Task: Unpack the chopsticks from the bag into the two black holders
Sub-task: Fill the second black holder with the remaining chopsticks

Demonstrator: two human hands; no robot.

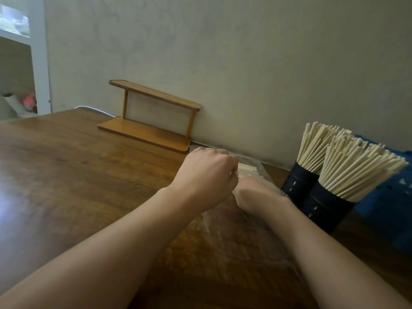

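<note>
Worktop point(66, 166): dark brown wood, glossy, visible grain, set against a plain pale wall.

Clear plastic bag point(243, 233): thin, crinkled, transparent film, lying flat on the worktop, just left of the holders.

Chopsticks in bag point(247, 168): pale wood, square-cut ends, a short row showing just beyond the knuckles at the bag's far end.

Black holders point(321, 208): two dark cylinders with small slots in the walls, standing side by side and touching. Each packed with pale wooden chopsticks point(356, 168), fanned outward in a dense spray.

Blue cloth point(388, 210): textured, behind and right of the holders.

Two-tier wooden rack point(151, 117): orange-brown, rounded corners, thin dowel posts, against the wall, well left of the holders.

Left hand point(207, 177): forearm bare, back of hand up, fingers curled under at the bag's far end; grip appears closed on bag film, fingertips hidden.

Right hand point(256, 195): inside or under the film, fingers hidden; state of grip cannot be told.
</note>
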